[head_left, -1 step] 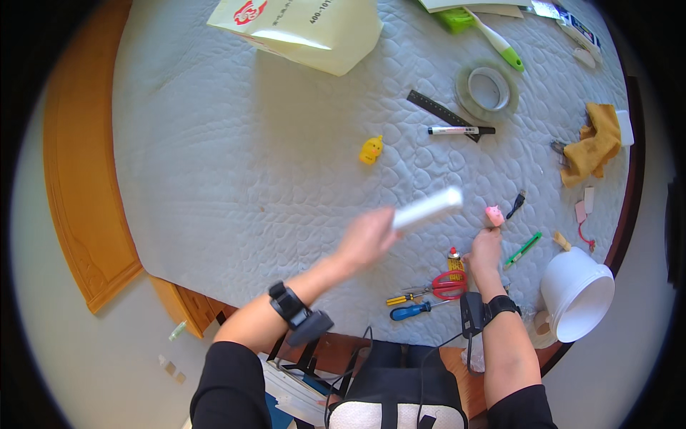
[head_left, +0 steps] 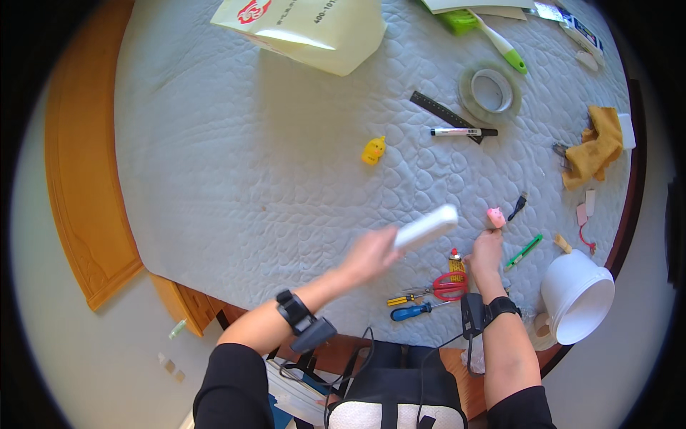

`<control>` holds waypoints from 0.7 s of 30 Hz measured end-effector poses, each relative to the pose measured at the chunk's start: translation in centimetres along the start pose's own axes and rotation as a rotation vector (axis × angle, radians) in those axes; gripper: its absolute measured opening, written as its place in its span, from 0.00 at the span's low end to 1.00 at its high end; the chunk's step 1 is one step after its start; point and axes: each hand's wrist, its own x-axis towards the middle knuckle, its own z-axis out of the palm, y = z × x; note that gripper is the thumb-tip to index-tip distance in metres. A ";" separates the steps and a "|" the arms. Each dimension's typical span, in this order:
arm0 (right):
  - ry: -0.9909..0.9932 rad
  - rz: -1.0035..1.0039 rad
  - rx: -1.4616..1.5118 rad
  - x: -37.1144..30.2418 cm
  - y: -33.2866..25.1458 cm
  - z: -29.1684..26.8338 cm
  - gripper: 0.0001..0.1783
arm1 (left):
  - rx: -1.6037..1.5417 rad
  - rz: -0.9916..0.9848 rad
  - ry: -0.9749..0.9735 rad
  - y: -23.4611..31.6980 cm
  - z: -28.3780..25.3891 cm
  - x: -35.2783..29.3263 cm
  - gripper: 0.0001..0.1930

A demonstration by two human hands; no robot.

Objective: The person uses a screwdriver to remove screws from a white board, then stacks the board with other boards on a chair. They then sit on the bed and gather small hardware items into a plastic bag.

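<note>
A white, flat, rounded bar (head_left: 429, 227) is gripped at its near end by my left hand (head_left: 370, 255), whose fingers are blurred. It points up and right, over the quilted cover. My right hand (head_left: 487, 252) rests farther right, fingers curled with their undersides hidden. A small pink pig figure (head_left: 496, 217) is right at its fingertips; whether they grip it I cannot tell. Beside its thumb lies a yellow lighter-like bottle (head_left: 456, 262) with a red top, next to red-handled scissors (head_left: 449, 285). A black-ended cable (head_left: 517, 206) lies beyond the pig.
A yellow chick figure (head_left: 373, 151), a marker (head_left: 457, 132) over a black ruler (head_left: 436, 107) and a tape roll (head_left: 471, 100) lie farther off. A green cutter (head_left: 525, 252) and white bucket (head_left: 561, 286) are at right. A blue screwdriver (head_left: 411, 312) lies near me.
My left hand and the white bar have moved slightly toward me and a little right. My right hand stays beside the pink pig figure.
</note>
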 end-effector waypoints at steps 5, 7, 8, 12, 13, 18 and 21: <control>-0.033 0.045 0.131 0.0 0.1 -0.4 0.44 | -0.101 -0.182 -0.160 -2.5 5.7 -4.5 0.14; -0.063 -0.002 0.072 0.0 0.1 -0.7 0.46 | -0.186 -0.173 0.068 -4.1 4.1 -4.1 0.12; -0.073 -0.050 -0.020 0.0 0.1 -0.8 0.46 | -0.177 -0.233 0.336 -5.4 2.6 -3.8 0.11; -0.063 0.042 0.141 0.2 0.1 -0.9 0.44 | 0.179 -0.463 1.120 -14.5 -6.2 -4.2 0.09; -0.070 0.039 0.140 0.2 0.1 -0.8 0.44 | 0.324 -0.532 1.169 -16.6 -7.5 -4.7 0.09; -0.041 -0.101 0.013 0.0 0.8 -0.6 0.42 | 0.170 -0.631 1.062 -23.3 -10.2 -6.0 0.09; -0.105 -0.144 -0.012 0.0 0.8 -1.1 0.40 | -0.020 -0.683 0.836 -22.9 -8.6 -8.7 0.09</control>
